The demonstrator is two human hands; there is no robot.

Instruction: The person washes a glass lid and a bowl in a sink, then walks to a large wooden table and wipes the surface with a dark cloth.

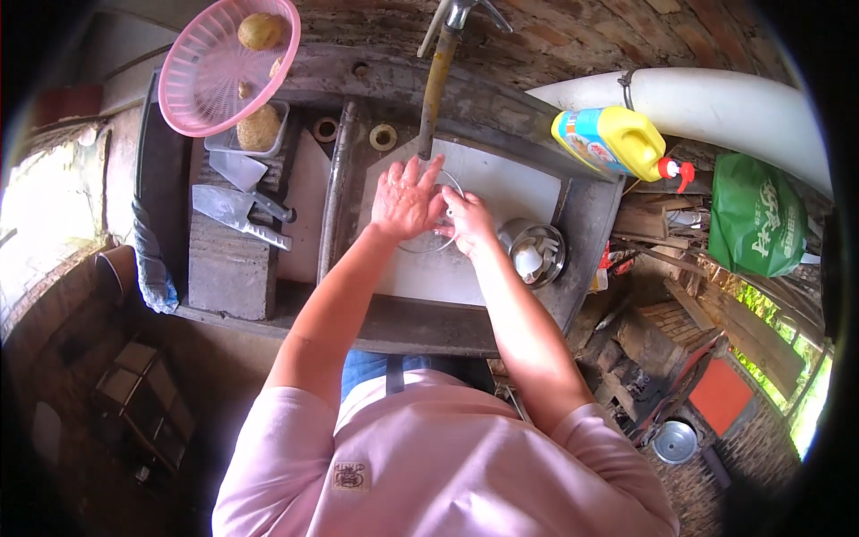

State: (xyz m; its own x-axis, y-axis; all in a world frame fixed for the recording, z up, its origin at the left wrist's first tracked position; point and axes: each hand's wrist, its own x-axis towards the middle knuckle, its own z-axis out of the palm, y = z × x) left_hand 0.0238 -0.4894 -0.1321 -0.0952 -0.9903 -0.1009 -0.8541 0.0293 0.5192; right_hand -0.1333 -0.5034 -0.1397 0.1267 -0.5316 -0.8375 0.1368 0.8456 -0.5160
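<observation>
Over the right basin of the sink [463, 288], my right hand [472, 220] grips the rim of a round, clear lid or dish [429, 247]. My left hand [408, 200], wet and with fingers spread, lies against or just above the same piece. Both are below the spout of a tap [437, 94]. To the right of my right hand stands a metal pot [561, 272] with white pieces [529, 260] in it, perhaps crockery. Parts of the clear piece are hidden by my hands.
A cleaver [225, 206] and a second blade [235, 169] lie on a block [228, 282] at the left. Behind them are a clear tub [282, 134] with a scrubber and a pink basket [176, 80] holding a potato. A yellow detergent bottle [621, 141] lies tilted at the back right rim.
</observation>
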